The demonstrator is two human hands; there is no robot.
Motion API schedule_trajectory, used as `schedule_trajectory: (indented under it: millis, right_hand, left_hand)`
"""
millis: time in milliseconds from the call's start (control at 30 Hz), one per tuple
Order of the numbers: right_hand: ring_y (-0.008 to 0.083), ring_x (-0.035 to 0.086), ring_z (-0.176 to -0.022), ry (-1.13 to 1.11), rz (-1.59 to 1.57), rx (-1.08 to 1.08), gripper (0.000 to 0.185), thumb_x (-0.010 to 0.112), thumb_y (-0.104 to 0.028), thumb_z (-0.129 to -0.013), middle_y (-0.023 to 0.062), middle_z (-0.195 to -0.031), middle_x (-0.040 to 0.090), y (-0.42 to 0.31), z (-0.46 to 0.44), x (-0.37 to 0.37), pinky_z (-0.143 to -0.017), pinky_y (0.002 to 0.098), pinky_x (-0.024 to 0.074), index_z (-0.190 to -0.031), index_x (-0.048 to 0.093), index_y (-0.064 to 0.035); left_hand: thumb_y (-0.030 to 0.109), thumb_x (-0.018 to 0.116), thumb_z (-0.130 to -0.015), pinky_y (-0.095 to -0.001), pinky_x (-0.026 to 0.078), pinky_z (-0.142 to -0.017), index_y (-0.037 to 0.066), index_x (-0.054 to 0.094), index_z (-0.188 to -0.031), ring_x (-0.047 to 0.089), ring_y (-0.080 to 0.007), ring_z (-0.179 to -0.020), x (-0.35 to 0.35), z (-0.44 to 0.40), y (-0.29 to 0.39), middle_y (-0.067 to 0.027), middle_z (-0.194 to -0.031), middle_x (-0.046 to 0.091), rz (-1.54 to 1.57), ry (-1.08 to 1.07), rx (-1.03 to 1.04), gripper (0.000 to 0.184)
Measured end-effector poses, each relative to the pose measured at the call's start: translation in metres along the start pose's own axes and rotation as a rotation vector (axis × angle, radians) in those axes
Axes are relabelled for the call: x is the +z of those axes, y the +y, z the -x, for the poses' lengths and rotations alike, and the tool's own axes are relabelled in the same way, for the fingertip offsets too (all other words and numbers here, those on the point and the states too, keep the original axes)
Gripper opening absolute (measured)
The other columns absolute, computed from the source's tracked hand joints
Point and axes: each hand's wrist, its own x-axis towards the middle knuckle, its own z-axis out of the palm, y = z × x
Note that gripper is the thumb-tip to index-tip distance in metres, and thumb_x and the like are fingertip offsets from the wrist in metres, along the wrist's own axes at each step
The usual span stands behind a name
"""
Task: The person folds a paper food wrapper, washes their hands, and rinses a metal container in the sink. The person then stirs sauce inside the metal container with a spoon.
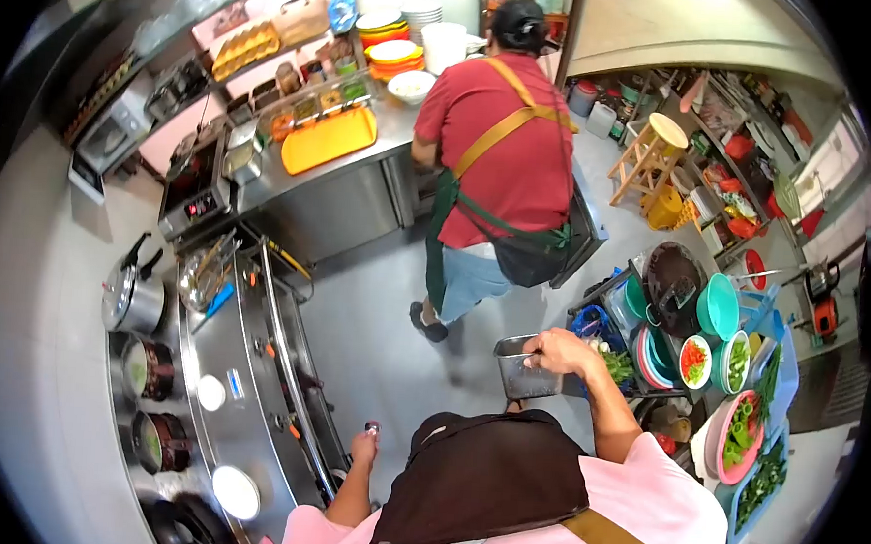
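Note:
My right hand [561, 353] grips the rim of a rectangular metal food pan [532, 380], held out in front of me above the floor. Its inside looks mostly bare, with dark marks on the wall. My left hand [364, 450] is closed near the stove's front rail. A small dark object with a light end [372, 427] pokes out of its fingers, too small to name. To the left of that hand runs the steel stove counter [251, 400], with a white bowl [236, 492] on it.
A co-worker [506, 148] in a red shirt stands with their back to me at the far counter, near a yellow tray [329, 139]. On my right, a rack holds a pink bowl of green peppers [740, 436] and a teal basin [717, 306]. A pressure cooker [135, 291] stands far left.

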Motion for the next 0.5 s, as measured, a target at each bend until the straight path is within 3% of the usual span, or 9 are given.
schedule_trajectory:
  millis: [200,233,500]
  right_hand:
    - [0.0375,0.067,-0.089,0.033,-0.143,-0.067,0.023,0.068,-0.028,-0.088,0.0170,-0.088,0.071,0.057,0.029,-0.039,-0.079,0.0449,0.0495,-0.100,0.072,-0.0091]
    - [0.0373,0.067,-0.089,0.019,-0.179,-0.064,0.023,0.068,-0.028,-0.088,0.0167,-0.088,0.071,0.066,0.037,-0.048,-0.079,0.0446,0.0494,-0.100,0.072,-0.0092]
    - [0.0381,0.065,-0.085,0.086,-0.249,-0.036,0.021,0.069,-0.026,-0.086,0.0169,-0.082,0.069,0.151,0.097,-0.083,-0.075,0.0452,0.0483,-0.097,0.072,-0.0090]
  left_hand:
    - [0.030,0.062,-0.096,-0.0273,0.036,-0.044,0.009,0.067,-0.077,0.051,-0.0115,-0.048,0.050,0.022,0.024,-0.0010,-0.060,0.058,0.086,0.100,0.052,0.030]
    - [0.031,0.063,-0.096,-0.0283,0.039,-0.045,0.007,0.068,-0.077,0.052,-0.0124,-0.049,0.056,0.026,0.019,-0.0022,-0.062,0.059,-0.079,0.086,0.140,0.030]
    - [0.038,0.065,-0.092,-0.0440,0.054,-0.072,-0.006,0.072,-0.086,0.071,-0.0344,-0.084,0.094,0.065,0.012,-0.0241,-0.091,0.072,-1.220,-0.063,0.279,0.045]
